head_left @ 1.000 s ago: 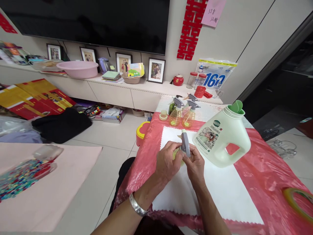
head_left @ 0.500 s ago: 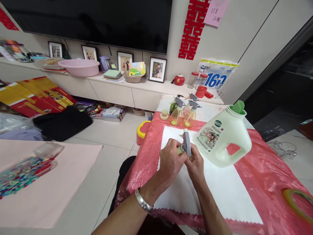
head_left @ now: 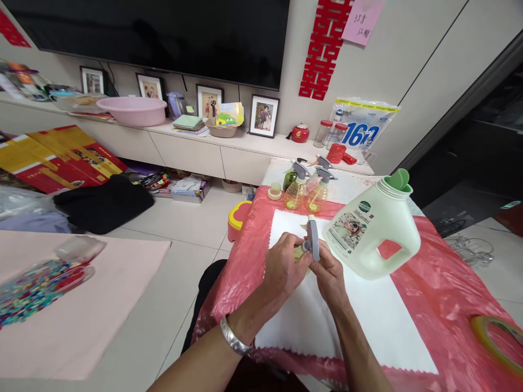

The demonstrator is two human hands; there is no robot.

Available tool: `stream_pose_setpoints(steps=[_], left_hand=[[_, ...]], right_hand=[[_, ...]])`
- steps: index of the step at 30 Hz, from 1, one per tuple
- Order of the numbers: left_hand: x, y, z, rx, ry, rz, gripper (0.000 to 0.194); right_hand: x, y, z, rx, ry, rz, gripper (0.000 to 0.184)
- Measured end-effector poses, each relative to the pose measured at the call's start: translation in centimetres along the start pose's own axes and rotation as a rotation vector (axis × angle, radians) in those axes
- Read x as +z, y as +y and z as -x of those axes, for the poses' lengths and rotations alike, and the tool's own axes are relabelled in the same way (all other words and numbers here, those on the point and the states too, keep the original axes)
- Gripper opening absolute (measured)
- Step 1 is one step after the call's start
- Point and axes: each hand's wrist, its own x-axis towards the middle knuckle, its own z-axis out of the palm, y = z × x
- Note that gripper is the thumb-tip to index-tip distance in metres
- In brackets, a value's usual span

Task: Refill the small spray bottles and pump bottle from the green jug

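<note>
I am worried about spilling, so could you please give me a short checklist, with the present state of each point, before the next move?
1. Held spray bottle supported: ok; the left hand and right hand are both at it.
2. Grey spray head fully tight: cannot tell; the hands partly hide the joint.
3. Liquid level in the held bottle: cannot tell; mostly covered.
4. Large jug capped: not ok; its green spout is exposed.
5. Two front yellow-tinted bottles upright: ok.
6. White mat under the hands: ok.
</note>
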Motion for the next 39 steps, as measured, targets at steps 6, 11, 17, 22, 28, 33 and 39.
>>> stream_pose_setpoints(steps=[6, 11, 17, 22, 28, 33, 39], left_hand=[[-0.8, -0.1, 0.4, 0.018, -0.048, 0.08, 0.013], [-1.5, -1.1, 0.6, -0.002, -0.113, 0.274, 0.027], [-0.6, -3.1, 1.3, 0.17, -0.09, 0.216, 0.057], [0.1, -4.4, 1.8, 0.176, -0.129, 0.351, 0.069], [0.5, -6.6, 3.0, 0.017, -0.138, 0.365, 0.072], [0.7, -7.4, 4.1, -0.137, -0.184, 0.395, 0.063], [-0.2, -6.5, 4.4, -0.359, -0.249, 0.681, 0.042]], right_hand=[[0.9, -0.3, 0.0, -0.006, 0.1, 0.032, 0.029], [1.5, -0.5, 0.3, -0.003, 0.154, 0.077, 0.029], [1.8, -1.0, 0.3, 0.001, 0.164, 0.152, 0.032], [1.2, -1.7, -0.1, 0.01, 0.093, 0.213, 0.036], [0.9, -1.0, -0.3, 0.015, 0.116, 0.241, 0.028], [0.9, -0.9, -0.1, 0.03, 0.147, 0.193, 0.028], [-0.1, -2.2, -0.2, 0.054, 0.228, 0.063, 0.028]])
